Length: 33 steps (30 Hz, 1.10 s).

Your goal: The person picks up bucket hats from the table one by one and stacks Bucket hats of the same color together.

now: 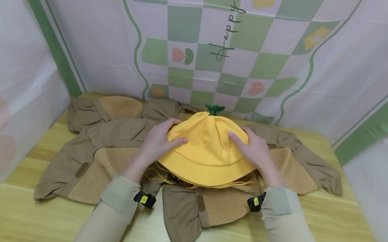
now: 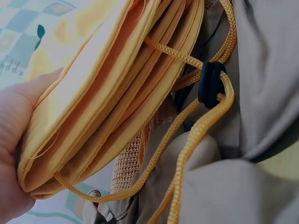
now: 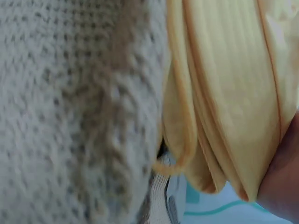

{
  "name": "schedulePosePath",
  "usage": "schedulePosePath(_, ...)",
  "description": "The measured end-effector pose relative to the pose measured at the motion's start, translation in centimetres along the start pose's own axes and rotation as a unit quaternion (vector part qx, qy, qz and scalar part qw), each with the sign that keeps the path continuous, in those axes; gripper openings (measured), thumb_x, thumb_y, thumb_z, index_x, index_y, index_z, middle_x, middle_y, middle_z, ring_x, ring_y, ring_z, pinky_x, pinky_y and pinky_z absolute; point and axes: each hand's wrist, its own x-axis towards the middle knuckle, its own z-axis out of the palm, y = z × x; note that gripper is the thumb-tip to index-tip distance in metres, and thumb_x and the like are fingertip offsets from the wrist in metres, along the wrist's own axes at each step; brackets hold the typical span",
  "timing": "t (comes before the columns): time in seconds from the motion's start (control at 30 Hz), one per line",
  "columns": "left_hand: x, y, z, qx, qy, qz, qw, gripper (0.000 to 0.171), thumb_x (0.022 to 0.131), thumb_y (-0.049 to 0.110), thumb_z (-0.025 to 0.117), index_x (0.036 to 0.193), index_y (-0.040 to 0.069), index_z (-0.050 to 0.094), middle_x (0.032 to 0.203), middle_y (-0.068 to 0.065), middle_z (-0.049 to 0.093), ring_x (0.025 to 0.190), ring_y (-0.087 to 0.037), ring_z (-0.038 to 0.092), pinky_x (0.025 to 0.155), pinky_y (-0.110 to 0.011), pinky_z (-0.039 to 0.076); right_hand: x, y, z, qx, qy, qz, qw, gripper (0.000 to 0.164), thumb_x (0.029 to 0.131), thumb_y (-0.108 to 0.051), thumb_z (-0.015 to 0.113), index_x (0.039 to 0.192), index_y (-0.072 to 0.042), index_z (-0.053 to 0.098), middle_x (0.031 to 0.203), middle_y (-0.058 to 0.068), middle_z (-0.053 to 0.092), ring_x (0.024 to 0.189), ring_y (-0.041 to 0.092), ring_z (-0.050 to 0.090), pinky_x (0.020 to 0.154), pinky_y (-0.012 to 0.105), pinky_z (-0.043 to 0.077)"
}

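At the left side of the crown: left hand (image 1: 157,138), bent around a yellow hat (image 1: 208,148), thumb laid over the near face, fingers at the side. At the right side of the crown: right hand (image 1: 256,148), gripping likewise, thumb on the cloth, fingers toward the back.

Yellow hat: held between both hands, brim toward the wearer of the sleeves, above the middle of the brown garments; soft folds in the crown; green sprout (image 1: 215,109) upright on top. Left wrist view shows several brim layers stacked one beneath another. Yellow cord (image 2: 187,149), looping below the brim, threaded through a dark cord lock (image 2: 212,86).

Wrists: black strap with yellow tag on each, left strap (image 1: 146,200) and right strap (image 1: 255,202). Pale sleeves (image 1: 106,217), cuffs turned back.

Brown garments (image 1: 112,129): spread beneath and to both sides of the hat, overlapping, exact number not tellable; tan panels (image 1: 106,166); small dark brown tabs (image 1: 82,169) at two of these. Right wrist view: knit surface (image 3: 56,112), close and partly blurred, beside the brim layers.

Support: wood-grain table (image 1: 332,232), yellowish. Behind: printed cloth (image 1: 216,27), green and white checks, flowers, hearts, the word "Happy" reading sideways; further white cloth with green bands at left and right.
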Motion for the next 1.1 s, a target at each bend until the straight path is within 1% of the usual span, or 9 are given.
schedulePosePath(0.1, 0.0, 0.0, 0.2, -0.001, 0.011, 0.01, 0.9999, 0.053, 0.089, 0.045, 0.073, 0.129, 0.013, 0.06, 0.124, -0.007, 0.068, 0.11, -0.028, 0.065, 0.094, -0.047, 0.053, 0.0, 0.7, -0.4, 0.028, -0.024, 0.008, 0.999, 0.089, 0.092, -0.077, 0.039, 0.154, -0.013, 0.036, 0.154, 0.021, 0.044, 0.141, 0.047, 0.039, 0.116, 0.062, 0.031)
schedulePosePath(0.27, 0.0, 0.0, 0.5, -0.003, 0.04, 0.029, 0.9988, 0.051, 0.089, 0.041, 0.074, 0.128, 0.011, 0.06, 0.124, -0.007, 0.067, 0.11, -0.027, 0.065, 0.094, -0.046, 0.053, -0.3, 1.6, -1.3, 0.089, -0.06, 0.019, 0.994, 0.089, 0.089, -0.075, 0.05, 0.153, -0.014, 0.038, 0.151, 0.019, 0.047, 0.137, 0.041, 0.046, 0.115, 0.058, 0.034)
schedulePosePath(0.37, 0.0, 0.0, 0.6, -0.003, 0.053, 0.037, 0.9979, 0.051, 0.089, 0.038, 0.075, 0.128, 0.01, 0.06, 0.124, -0.008, 0.067, 0.11, -0.027, 0.065, 0.094, -0.045, 0.053, -0.6, 2.1, -1.7, 0.092, -0.068, 0.012, 0.993, 0.085, 0.092, -0.069, 0.054, 0.153, -0.012, 0.039, 0.148, 0.021, 0.049, 0.134, 0.04, 0.048, 0.113, 0.057, 0.036)
schedulePosePath(0.43, 0.0, 0.1, 0.7, -0.003, 0.059, 0.04, 0.9975, 0.05, 0.089, 0.037, 0.075, 0.127, 0.009, 0.06, 0.124, -0.009, 0.067, 0.11, -0.027, 0.065, 0.094, -0.045, 0.053, -0.7, 2.4, -2.0, 0.087, -0.071, 0.012, 0.994, 0.081, 0.092, -0.066, 0.055, 0.149, -0.009, 0.043, 0.142, 0.023, 0.054, 0.129, 0.038, 0.052, 0.11, 0.055, 0.04)
schedulePosePath(0.53, 0.0, 0.1, 0.8, -0.002, 0.062, 0.041, 0.9972, 0.05, 0.088, 0.037, 0.075, 0.127, 0.009, 0.06, 0.125, -0.009, 0.066, 0.111, -0.027, 0.065, 0.095, -0.045, 0.053, -0.8, 2.7, -2.1, 0.088, -0.081, 0.024, 0.993, 0.078, 0.092, -0.066, 0.055, 0.141, -0.005, 0.051, 0.13, 0.022, 0.061, 0.118, 0.034, 0.058, 0.102, 0.049, 0.046)
schedulePosePath(0.63, -0.1, 0.1, 0.8, -0.006, 0.062, 0.042, 0.9972, 0.049, 0.089, 0.037, 0.075, 0.127, 0.01, 0.06, 0.125, -0.008, 0.066, 0.112, -0.027, 0.065, 0.095, -0.045, 0.053, -1.0, 2.8, -2.1, 0.089, -0.086, 0.032, 0.992, 0.077, 0.092, -0.067, 0.055, 0.135, -0.003, 0.053, 0.124, 0.02, 0.063, 0.111, 0.03, 0.059, 0.097, 0.043, 0.047)
schedulePosePath(0.77, -0.1, 0.2, 0.8, -0.01, 0.06, 0.042, 0.9973, 0.049, 0.088, 0.038, 0.075, 0.127, 0.011, 0.06, 0.126, -0.007, 0.066, 0.112, -0.026, 0.065, 0.096, -0.045, 0.053, -1.3, 2.9, -1.8, 0.081, -0.066, 0.01, 0.994, 0.071, 0.093, -0.064, 0.056, 0.132, -0.005, 0.053, 0.122, 0.019, 0.063, 0.108, 0.03, 0.058, 0.095, 0.041, 0.046)
schedulePosePath(0.93, 0.0, 0.3, 0.7, -0.001, 0.057, 0.034, 0.9978, 0.051, 0.087, 0.04, 0.076, 0.127, 0.012, 0.059, 0.124, -0.007, 0.067, 0.11, -0.026, 0.065, 0.094, -0.045, 0.053, -1.7, 3.1, -1.2, 0.07, -0.012, -0.03, 0.997, 0.057, 0.095, -0.058, 0.058, 0.121, -0.007, 0.058, 0.111, 0.016, 0.065, 0.098, 0.028, 0.058, 0.087, 0.037, 0.046)
schedulePosePath(1.1, 0.0, 0.2, 0.4, 0.005, 0.047, 0.014, 0.9988, 0.058, 0.085, 0.046, 0.077, 0.128, 0.013, 0.057, 0.124, -0.008, 0.067, 0.11, -0.027, 0.065, 0.094, -0.046, 0.053, -2.3, 3.2, -0.3, 0.091, 0.05, -0.052, 0.993, 0.053, 0.096, -0.051, 0.061, 0.126, -0.007, 0.061, 0.11, 0.016, 0.068, 0.089, 0.024, 0.062, 0.079, 0.032, 0.049)
